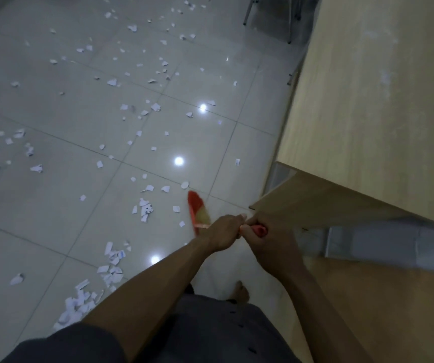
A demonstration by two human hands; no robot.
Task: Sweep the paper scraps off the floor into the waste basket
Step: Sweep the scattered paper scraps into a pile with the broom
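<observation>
Both hands grip the red handle of a broom (197, 209), whose red and yellow bristle head points down at the floor just ahead of me. My left hand (223, 233) is the lower one on the handle and my right hand (268, 241) is right behind it, near the handle's end. White paper scraps (145, 209) lie scattered over the grey tiled floor, with a denser heap (77, 306) at the lower left. No waste basket is in view.
A light wooden desk (367, 113) fills the right side, its corner close to my hands. Metal chair legs (268, 19) stand at the top. My bare foot (240, 292) shows below my arms. The open tiled floor stretches left and ahead.
</observation>
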